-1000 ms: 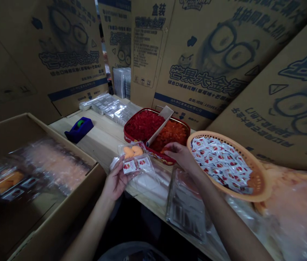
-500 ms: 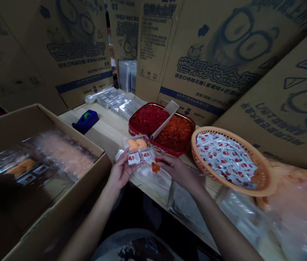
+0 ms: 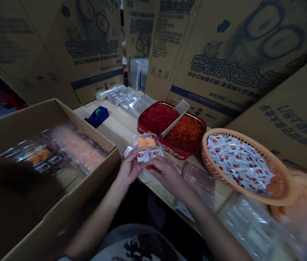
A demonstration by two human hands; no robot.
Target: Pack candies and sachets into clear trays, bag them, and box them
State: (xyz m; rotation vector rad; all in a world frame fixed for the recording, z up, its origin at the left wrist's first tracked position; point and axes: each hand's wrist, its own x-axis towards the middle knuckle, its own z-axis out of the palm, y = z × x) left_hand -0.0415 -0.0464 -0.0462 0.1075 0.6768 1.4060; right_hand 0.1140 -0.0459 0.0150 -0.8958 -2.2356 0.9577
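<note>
My left hand [image 3: 129, 167] is closed on the edge of a clear plastic tray [image 3: 157, 143], tilted toward me. Two rounded orange pieces [image 3: 146, 141] sit in its far part, and two white sachets with red print [image 3: 143, 155] lie nearer. My right hand [image 3: 165, 173] is closed at the tray's near right part, with a small orange gummy piece [image 3: 150, 167] at its fingertips, mostly hidden by the fingers. Just beyond the hands stands a red tin [image 3: 180, 155], holding red pieces [image 3: 157, 117] on one side and orange pieces [image 3: 183, 134] on the other.
A white divider [image 3: 175, 117] crosses the tin. On the right is an orange basket [image 3: 206, 154] of sachets; on the left, an open carton [image 3: 88, 197] with packed trays. A blue tape dispenser [image 3: 97, 116] and stacked clear trays [image 3: 127, 99] lie behind. Large cartons [image 3: 224, 83] wall the back.
My right hand has moved left, bringing the orange gummy from beside the tray to its near part. My left hand keeps its hold. The whole view has shifted, with things appearing farther right.
</note>
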